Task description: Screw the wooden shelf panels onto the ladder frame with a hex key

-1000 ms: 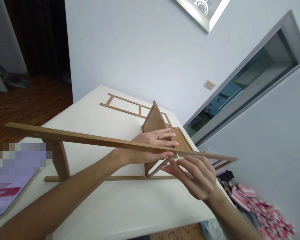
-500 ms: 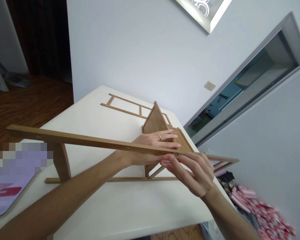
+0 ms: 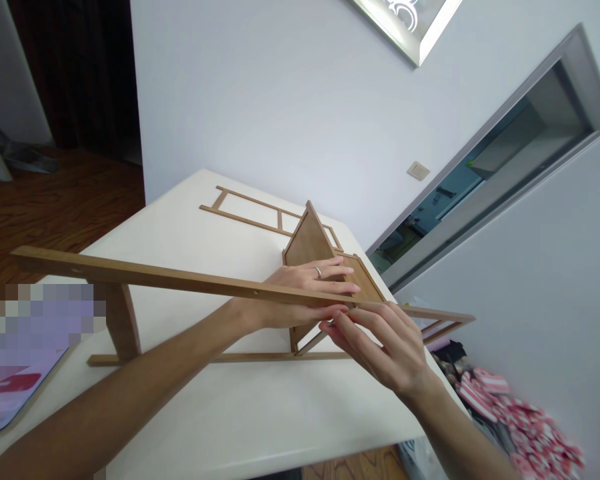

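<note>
A wooden ladder-shaped side frame [image 3: 180, 277] stands on its long edge, its upper rail crossing in front of me. Behind that rail, my left hand [image 3: 303, 277], with a ring on it, clasps the spot where the rail meets a wooden shelf panel [image 3: 307, 239]; its fingers lie over the far side and the thumb is below the rail. My right hand [image 3: 387, 343] is closed at the rail's near side, pinching a silver hex key [image 3: 331, 324]. Fingers cover most of the key, and its tip at the rail is hidden.
Another ladder-shaped frame [image 3: 250, 217] lies flat at the back of the white table [image 3: 280, 407]. A second wooden panel [image 3: 365, 273] is beyond my left fingers. A tablet-like device [image 3: 20, 393], partly pixelated, sits at left. Pink-striped cloth [image 3: 525, 420] is piled on the right.
My right hand has turned the hex key, whose bent shaft showed a second ago and is now mostly covered by the fingers. My left hand and the frame stay nearly still.
</note>
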A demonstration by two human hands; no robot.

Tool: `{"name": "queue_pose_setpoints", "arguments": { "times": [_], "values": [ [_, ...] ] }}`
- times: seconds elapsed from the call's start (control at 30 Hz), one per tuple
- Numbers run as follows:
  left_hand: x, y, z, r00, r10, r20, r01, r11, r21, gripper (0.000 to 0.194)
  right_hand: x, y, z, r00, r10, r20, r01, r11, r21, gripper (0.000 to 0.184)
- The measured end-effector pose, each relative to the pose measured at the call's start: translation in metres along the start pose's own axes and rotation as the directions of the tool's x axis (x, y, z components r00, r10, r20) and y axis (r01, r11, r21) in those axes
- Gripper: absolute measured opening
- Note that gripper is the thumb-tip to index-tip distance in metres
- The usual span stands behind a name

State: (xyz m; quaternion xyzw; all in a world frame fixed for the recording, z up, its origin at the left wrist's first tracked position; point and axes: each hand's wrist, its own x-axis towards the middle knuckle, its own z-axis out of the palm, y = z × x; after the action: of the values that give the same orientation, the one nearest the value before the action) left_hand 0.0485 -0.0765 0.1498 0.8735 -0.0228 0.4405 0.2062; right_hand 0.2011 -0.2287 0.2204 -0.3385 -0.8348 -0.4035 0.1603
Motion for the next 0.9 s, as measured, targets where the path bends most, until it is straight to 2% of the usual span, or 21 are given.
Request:
{"name": "queue_pose_setpoints", "arguments": {
  "times": [0.27,0.4,0.57,0.9],
  "values": [
    [0.0003,0.0019,0.0011,1.0,-0.013,-0.016,0.012,1.0,-0.016,0.034,0.0034,-0.0023,-0.0062,0.998,0.032,0.049,-0.033,0.999,0.004,0.018],
    [0.0008,0.0021,0.0008,1.0,-0.001,-0.015,0.001,1.0,0.004,0.034,0.0057,-0.0036,-0.006,0.997,0.061,0.048,-0.057,0.996,-0.074,0.016],
    [0.0015,0.0032,0.0012,0.999,0.008,-0.04,-0.008,1.0,0.006,0.032,0.0077,-0.0033,-0.0067,0.993,0.112,0.049,-0.104,0.984,-0.143,0.025],
    [-0.0009,-0.0009,0.0064,0.998,0.035,-0.059,-0.032,0.998,0.049,0.032,0.007,-0.0089,-0.0091,0.982,0.178,0.062,-0.164,0.969,-0.183,0.03]
  ]
}}
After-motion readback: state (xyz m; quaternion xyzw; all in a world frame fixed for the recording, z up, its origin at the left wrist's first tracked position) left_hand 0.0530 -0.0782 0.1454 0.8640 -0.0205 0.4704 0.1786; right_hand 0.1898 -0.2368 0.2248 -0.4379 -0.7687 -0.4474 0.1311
